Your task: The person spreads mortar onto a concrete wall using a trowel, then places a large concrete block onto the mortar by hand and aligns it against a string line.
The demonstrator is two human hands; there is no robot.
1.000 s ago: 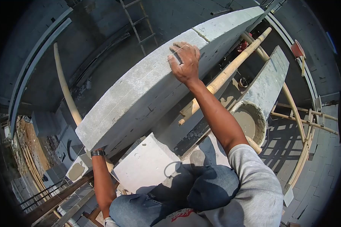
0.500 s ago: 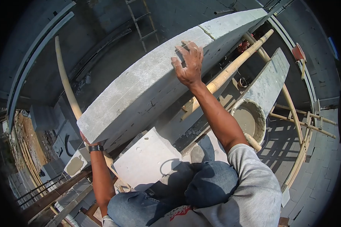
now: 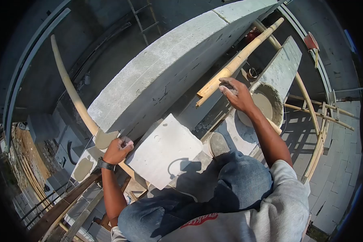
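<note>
My left hand [image 3: 117, 151], with a black watch at the wrist, is curled closed beside the lower end of the long pale block wall [image 3: 149, 68]; whether its fingers hold anything cannot be made out. Grey mortar [image 3: 105, 139] lies just above it, at the wall's end. Off the wall, my right hand [image 3: 237, 96] has its fingers apart and holds nothing. It is close to the end of a bamboo pole [image 3: 246, 52] and left of a round bucket of mortar [image 3: 265, 103]. Between my hands, nearer my knees, lies a loose white block [image 3: 165, 151].
A mortar-stained board [image 3: 280, 66] extends beyond the bucket. Another bamboo pole [image 3: 68, 82] stands left of the wall, and a ladder [image 3: 143, 24] is behind it. Bamboo scaffolding [image 3: 320, 141] is at the right. A grey cylindrical object [image 3: 219, 144] is by my knee.
My right hand has left the wall top and moved right and down towards the bucket. My left hand has come out from the wall's lower end, where mortar now shows.
</note>
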